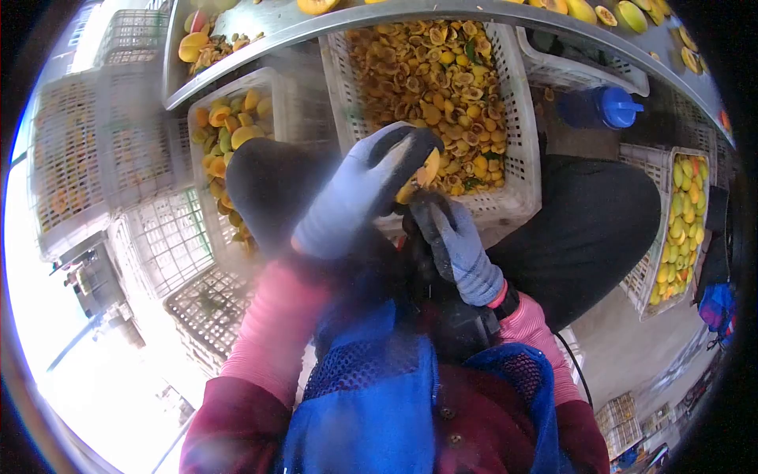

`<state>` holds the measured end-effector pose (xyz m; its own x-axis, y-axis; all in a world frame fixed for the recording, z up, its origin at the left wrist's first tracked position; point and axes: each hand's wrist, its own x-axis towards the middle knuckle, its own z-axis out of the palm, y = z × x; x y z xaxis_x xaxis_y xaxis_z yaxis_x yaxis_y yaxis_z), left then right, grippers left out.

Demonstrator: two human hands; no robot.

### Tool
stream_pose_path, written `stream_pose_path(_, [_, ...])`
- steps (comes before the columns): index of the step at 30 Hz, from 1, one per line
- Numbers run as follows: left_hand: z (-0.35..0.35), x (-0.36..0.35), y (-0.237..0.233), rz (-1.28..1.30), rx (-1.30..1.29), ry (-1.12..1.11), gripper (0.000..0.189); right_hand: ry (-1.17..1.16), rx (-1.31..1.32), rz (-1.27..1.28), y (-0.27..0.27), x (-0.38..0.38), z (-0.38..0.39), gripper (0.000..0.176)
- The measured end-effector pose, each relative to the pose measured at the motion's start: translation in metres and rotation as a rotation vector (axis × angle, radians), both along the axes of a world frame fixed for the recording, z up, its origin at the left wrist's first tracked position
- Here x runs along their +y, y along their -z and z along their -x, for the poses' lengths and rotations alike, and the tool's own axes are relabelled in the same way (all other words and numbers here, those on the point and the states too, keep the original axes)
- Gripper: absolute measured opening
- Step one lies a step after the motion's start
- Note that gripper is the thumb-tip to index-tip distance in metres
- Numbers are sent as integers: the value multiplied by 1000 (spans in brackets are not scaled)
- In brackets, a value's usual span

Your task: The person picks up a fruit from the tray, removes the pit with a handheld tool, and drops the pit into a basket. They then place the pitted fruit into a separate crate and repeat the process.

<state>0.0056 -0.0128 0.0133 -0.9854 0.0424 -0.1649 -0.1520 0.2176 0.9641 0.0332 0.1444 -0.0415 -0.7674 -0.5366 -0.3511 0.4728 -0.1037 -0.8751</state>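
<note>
My left hand (387, 164), in a light grey-blue glove with dark palm and fingers, is closed round a yellow-orange piece of mango (427, 169). It is held over the near edge of a white crate (517, 170) full of cut mango pieces and peels (442, 95). Just below the fruit, my right hand (452, 237), gloved the same way, has its fingers curled in against the mango's lower side. Whatever those fingers grip is hidden by the dark glove.
A metal table (272, 59) with mangoes runs along the far side. Left of my knee stands a crate of mango pieces (229, 130); to the right are a blue jug (616, 107) and a crate of whole mangoes (679, 229). Stacked crates (103, 150) stand far left.
</note>
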Motion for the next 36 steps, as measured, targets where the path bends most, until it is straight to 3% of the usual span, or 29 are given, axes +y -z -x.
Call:
stream_pose_path(4, [-1, 9, 0, 8, -42, -79, 31, -194, -884, 413, -20, 11, 12, 27])
stream_pose_path(6, [-3, 11, 11, -112, -35, -115, 30, -358, -1100, 742, -17, 14, 14, 35])
stream_pose_path(9, [-8, 7, 13, -401, -177, -84, 32, -405, -1182, 841, -22, 16, 9, 45])
stream_pose_path(10, [-10, 8, 13, -461, -180, -108, 35, -442, -1238, 1007, -17, 12, 6, 44])
stream_pose_path(13, [-12, 16, 13, -642, -187, -159, 43, -447, -1348, 1161, -18, 11, 7, 46])
stream_pose_path(16, [-4, 11, 16, -629, -200, -113, 36, -333, -1305, 947, -20, 16, 13, 46])
stream_pose_path(18, [3, 11, 10, -553, -191, -101, 28, -393, -1139, 869, -8, 15, 16, 45])
stream_pose_path(20, [3, 3, 10, -416, -202, -21, 34, -435, -1058, 823, -6, 12, 13, 45])
stream_pose_path(26, [-6, 3, 9, -266, -194, -17, 24, -408, -1388, 1074, -20, 13, 2, 45])
stream_pose_path(30, [-2, 3, 18, 186, 72, 39, 25, -371, -1460, 1139, -19, 12, 2, 45])
stream_pose_path(33, [-4, 6, 28, 143, 219, 20, 24, -394, -1534, 1322, -15, 8, 0, 46])
stream_pose_path(36, [-10, 14, 45, -253, -8, -85, 26, -432, -1511, 1480, -11, 5, 0, 46])
